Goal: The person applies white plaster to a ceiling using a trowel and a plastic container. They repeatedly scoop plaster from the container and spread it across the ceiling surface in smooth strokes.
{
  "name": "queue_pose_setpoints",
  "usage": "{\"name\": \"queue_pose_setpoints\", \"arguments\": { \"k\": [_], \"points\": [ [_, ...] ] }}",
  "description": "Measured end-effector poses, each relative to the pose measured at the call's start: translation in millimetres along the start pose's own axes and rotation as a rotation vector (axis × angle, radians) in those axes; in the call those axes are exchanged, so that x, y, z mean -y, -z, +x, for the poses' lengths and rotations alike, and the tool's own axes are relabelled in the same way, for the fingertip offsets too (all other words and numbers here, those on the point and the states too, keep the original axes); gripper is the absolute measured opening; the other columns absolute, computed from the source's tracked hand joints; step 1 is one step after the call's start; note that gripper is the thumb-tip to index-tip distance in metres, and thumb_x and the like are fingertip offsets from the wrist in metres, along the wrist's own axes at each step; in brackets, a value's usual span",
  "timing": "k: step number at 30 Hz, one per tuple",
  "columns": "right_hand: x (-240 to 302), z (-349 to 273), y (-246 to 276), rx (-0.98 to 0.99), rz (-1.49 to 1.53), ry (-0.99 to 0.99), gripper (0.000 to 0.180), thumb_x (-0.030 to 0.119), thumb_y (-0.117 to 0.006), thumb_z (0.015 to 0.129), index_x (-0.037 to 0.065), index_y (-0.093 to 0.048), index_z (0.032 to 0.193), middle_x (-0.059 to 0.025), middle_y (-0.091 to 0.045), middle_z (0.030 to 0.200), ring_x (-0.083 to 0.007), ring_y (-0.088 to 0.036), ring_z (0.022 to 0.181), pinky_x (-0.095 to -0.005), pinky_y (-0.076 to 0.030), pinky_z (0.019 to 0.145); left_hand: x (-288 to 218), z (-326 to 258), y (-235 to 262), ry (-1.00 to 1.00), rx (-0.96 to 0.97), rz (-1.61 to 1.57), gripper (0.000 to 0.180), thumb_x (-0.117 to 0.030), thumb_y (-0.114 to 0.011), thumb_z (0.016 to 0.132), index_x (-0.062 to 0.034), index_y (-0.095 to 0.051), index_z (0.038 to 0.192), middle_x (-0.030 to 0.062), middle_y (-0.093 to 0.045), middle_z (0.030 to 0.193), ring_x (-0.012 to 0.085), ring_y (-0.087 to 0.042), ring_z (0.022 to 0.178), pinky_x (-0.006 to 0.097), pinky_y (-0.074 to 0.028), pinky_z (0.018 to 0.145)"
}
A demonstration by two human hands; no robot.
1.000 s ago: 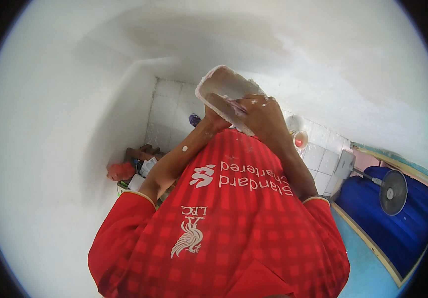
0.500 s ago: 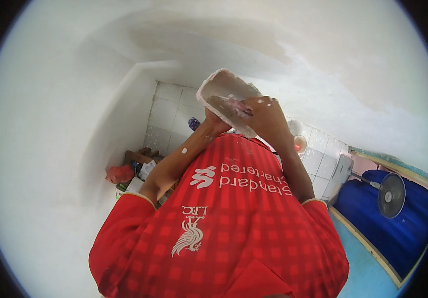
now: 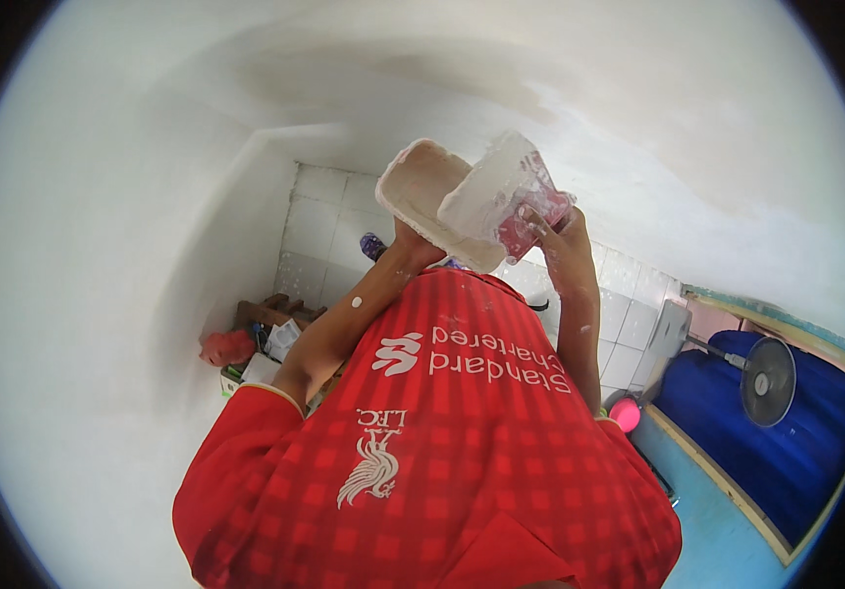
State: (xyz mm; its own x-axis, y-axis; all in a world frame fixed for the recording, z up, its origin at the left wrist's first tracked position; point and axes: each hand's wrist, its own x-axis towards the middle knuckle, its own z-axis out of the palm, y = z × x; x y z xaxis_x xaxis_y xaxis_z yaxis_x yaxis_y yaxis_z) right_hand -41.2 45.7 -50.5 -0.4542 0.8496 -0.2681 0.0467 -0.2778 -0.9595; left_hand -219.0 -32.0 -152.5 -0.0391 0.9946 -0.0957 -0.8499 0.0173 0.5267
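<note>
As left hand (image 3: 421, 245) grasps tray (image 3: 421, 185) from below, presumably steadying it | right hand (image 3: 564, 245) clasps pink scraper (image 3: 503, 187) over tray's right; contact unclear

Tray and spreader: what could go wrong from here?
The tray could tip, as only the left hand supports it. White coating on the flat spreader might drip onto the red shirt. The right hand's grip may slip, since the spreader's pink part is smeared too.
</note>
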Motion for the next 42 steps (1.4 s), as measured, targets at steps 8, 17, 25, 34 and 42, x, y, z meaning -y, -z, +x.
{"name": "queue_pose_setpoints", "arguments": {
  "k": [8,17,25,34,42],
  "points": [
    [14.5,-0.4,23.7,0.042,0.369,-0.132,0.036,0.004,-0.059,0.088,-0.002,-0.043,0.119,-0.011,-0.058,0.11,-0.0183,-0.06,0.097,-0.0327,-0.053,0.077,2.1,18.0,-11.2,0.232,0.128,-0.868,0.069,-0.062,-0.043,0.083,-0.0136,-0.043,0.133,0.0108,-0.047,0.135,0.0332,-0.043,0.124,0.054,-0.032,0.104],
    [41.4,-9.9,28.5,0.047,0.307,-0.056,0.031,0.006,-0.058,0.089,-0.003,-0.049,0.117,-0.0102,-0.06,0.109,-0.0181,-0.062,0.093,-0.0353,-0.053,0.079,-2.7,39.1,-50.0,0.209,0.198,-0.699,0.069,-0.06,-0.043,0.084,-0.0137,-0.042,0.134,0.0108,-0.046,0.136,0.0331,-0.042,0.125,0.055,-0.031,0.104],
    [60.7,4.4,29.7,-0.106,0.6,-0.031,0.029,0.013,-0.055,0.092,0.0,-0.047,0.116,-0.0102,-0.06,0.101,-0.0213,-0.062,0.09,-0.0345,-0.054,0.077,-14.3,38.2,-57.0,-0.149,-0.055,0.816,0.061,-0.058,-0.041,0.086,-0.0171,-0.045,0.132,0.0081,-0.048,0.134,0.0328,-0.044,0.124,0.055,-0.033,0.104],
    [2.1,61.9,68.3,-0.18,0.72,-0.06,0.027,0.012,-0.051,0.093,0.002,-0.044,0.118,-0.0103,-0.054,0.112,-0.0179,-0.056,0.102,-0.0309,-0.051,0.089,-13.2,29.6,-64.7,0.05,0.128,-0.456,0.056,-0.051,-0.03,0.095,-0.0139,-0.034,0.137,0.0116,-0.043,0.136,0.0306,-0.043,0.125,0.05,-0.036,0.104],
    [62.4,110.4,99.3,-0.112,0.44,0.077,0.023,0.009,-0.04,0.094,-0.003,-0.049,0.112,-0.0136,-0.057,0.104,-0.0232,-0.055,0.103,-0.0352,-0.043,0.098,-59.8,58.9,-132.0,0.101,0.157,-0.521,0.059,-0.054,-0.028,0.094,-0.0142,-0.033,0.138,0.0093,-0.04,0.139,0.0289,-0.039,0.128,0.049,-0.03,0.108]
  ]
}}
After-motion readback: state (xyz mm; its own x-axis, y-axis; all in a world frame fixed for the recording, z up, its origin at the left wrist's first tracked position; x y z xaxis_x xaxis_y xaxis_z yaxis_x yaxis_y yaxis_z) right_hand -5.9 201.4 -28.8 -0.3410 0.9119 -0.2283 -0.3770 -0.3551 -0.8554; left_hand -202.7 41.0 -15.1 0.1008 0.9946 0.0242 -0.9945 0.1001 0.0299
